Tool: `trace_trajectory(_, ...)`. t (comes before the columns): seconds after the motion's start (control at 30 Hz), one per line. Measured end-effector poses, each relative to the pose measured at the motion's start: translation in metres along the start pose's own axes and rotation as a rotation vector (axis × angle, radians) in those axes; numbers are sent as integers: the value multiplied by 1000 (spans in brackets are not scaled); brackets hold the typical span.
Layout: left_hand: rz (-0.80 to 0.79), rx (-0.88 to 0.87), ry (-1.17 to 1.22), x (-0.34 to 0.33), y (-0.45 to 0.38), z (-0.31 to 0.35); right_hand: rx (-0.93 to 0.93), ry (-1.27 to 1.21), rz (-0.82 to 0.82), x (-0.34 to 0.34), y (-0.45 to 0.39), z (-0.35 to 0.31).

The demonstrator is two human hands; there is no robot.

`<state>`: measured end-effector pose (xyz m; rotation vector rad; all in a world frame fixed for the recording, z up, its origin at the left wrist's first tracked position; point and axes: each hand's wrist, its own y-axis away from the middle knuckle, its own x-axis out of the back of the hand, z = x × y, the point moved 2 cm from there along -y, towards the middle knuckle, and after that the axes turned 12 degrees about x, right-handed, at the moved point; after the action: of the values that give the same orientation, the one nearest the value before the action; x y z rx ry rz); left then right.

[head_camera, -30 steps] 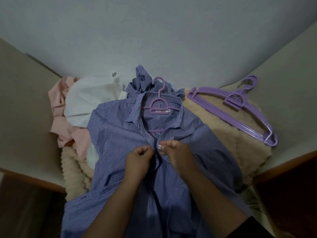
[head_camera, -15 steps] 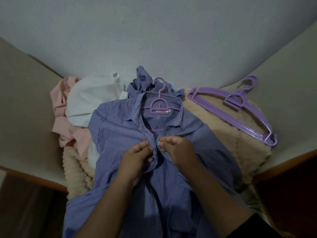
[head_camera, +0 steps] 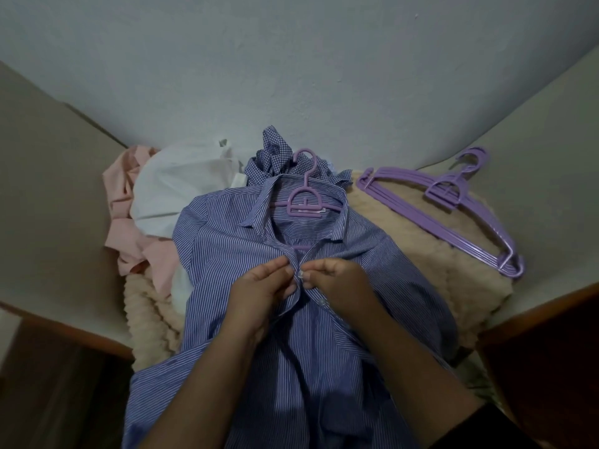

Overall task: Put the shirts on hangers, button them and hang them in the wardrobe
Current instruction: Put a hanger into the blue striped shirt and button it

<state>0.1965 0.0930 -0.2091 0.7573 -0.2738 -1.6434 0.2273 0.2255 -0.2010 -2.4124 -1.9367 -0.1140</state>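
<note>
head view: striped shirt [head_camera: 324, 335] lies centre on a purple hanger [head_camera: 304, 202], front still open below. left hand [head_camera: 259, 296] pinches the left placket, right hand [head_camera: 340, 283] pinches the button edge just below the collar. best to line up button and hole, keep the fabric taut. spare hangers [head_camera: 453, 205] far right.

A fluffy beige blanket [head_camera: 431, 270] lies against a pale grey wall [head_camera: 291, 76], between wooden edges [head_camera: 534, 306].

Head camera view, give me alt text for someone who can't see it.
Two hands, left hand and right hand, pinch the front edges of a blue striped shirt at a button, the shirt on a purple hanger. Spare hangers lie to its right; white and pink clothes are piled left.
</note>
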Motion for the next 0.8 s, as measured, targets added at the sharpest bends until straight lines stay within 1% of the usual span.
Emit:
trace_trajectory(0.17, -41, 49, 62, 1, -1, -2, -17, -6, -8, -2, -1, 0)
trace_trajectory(0.33, -63, 60, 39, 2, -7, -7, -108, -101, -33, -7, -1, 7)
trace_trajectory(0.47, -89, 53, -27, 2, -9, -9, -115, -119, -45, -5, -1, 9)
trace_trajectory(0.57, -52, 7, -86, 3, -11, -11, -114, -103, -41, -4, -1, 10)
trace_trajectory(0.67, -14, -82, -182, 2, -12, -9, -91, -72, -10, -6, 0, 6)
trace_trajectory(0.73, 5, -132, -231, -1, -11, -8, -39, -17, 15, -6, 1, 3)
trace_trajectory(0.8, 30, -174, -280, -2, -10, -8, 43, 91, 27, -6, 1, 2)
